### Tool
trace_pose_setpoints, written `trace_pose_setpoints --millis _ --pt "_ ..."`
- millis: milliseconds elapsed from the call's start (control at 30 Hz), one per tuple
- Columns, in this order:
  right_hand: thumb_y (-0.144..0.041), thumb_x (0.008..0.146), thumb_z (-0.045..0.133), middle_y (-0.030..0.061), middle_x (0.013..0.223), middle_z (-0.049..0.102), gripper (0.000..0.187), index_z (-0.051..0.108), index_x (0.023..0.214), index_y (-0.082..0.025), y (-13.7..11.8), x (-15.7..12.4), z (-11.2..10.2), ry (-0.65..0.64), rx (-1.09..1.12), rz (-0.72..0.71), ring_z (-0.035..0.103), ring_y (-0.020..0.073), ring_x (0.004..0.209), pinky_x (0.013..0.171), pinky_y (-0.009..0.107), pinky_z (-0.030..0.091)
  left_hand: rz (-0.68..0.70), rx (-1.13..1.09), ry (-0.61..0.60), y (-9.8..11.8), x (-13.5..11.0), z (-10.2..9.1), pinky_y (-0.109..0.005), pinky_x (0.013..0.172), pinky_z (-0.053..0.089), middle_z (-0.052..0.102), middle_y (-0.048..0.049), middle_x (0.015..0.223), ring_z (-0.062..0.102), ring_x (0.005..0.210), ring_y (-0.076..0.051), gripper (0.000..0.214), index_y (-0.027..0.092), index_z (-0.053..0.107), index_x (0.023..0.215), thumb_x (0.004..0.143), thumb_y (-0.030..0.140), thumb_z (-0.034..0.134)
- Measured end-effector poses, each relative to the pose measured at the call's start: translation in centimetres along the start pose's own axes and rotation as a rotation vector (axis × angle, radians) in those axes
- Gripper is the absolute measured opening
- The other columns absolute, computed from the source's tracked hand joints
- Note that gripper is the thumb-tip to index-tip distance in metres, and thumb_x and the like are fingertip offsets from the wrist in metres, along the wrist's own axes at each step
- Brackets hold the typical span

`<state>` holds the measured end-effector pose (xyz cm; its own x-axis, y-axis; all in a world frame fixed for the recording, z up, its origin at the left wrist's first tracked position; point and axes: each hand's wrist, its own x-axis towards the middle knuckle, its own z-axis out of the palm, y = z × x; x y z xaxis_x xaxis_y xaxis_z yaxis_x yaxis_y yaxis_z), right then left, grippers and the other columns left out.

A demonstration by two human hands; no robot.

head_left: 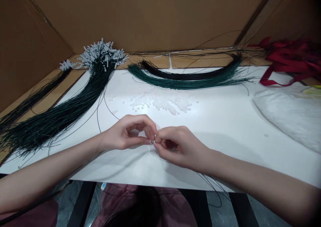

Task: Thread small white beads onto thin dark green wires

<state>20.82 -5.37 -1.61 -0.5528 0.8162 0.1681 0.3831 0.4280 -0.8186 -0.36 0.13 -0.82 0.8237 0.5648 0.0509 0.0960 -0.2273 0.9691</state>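
Note:
My left hand (130,133) and my right hand (182,146) meet fingertip to fingertip above the white tabletop (135,170). Between the left thumb and fingers is a small white bead (151,142), mostly covered. A bit of dark wire shows at the bead, where the right thumb and forefinger are pinched. Thin dark wires (215,186) trail out below my right forearm and over the table's near edge. How far the wire passes through the bead is hidden by the fingertips.
Loose translucent white beads (163,101) lie beyond my hands. Dark green wires (82,101) tipped with white bead clusters (102,54) lie left. Bare wires (190,81) rest at the back. Red ribbon (288,66) and a clear plastic bag (293,113) sit right. Cardboard walls (150,16) enclose the table.

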Motion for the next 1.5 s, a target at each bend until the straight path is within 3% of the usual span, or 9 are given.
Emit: trace_pose_setpoints --millis 667,1500 --pt "-0.011 0.078 0.055 -0.005 0.058 0.044 0.015 0.051 0.064 -0.016 -0.01 -0.08 0.03 -0.013 -0.044 -0.033 0.041 0.0064 0.055 0.053 0.019 0.03 0.009 0.066 -0.023 0.23 0.14 0.0 -0.025 0.071 0.055 0.067 -0.0073 0.086 0.066 0.081 -0.015 0.01 0.012 0.063 0.093 0.084 0.01 0.065" --pt "-0.009 0.078 0.054 -0.0063 0.057 0.043 0.015 0.052 0.064 -0.015 0.1 0.04 0.07 0.04 0.007 -0.001 0.036 0.0042 0.05 0.052 0.018 0.03 0.027 0.025 0.011 0.29 0.05 0.07 -0.025 0.075 0.056 0.068 -0.0076 0.088 0.067 0.083 -0.015 0.016 0.012 0.064 0.097 0.082 0.008 0.067"
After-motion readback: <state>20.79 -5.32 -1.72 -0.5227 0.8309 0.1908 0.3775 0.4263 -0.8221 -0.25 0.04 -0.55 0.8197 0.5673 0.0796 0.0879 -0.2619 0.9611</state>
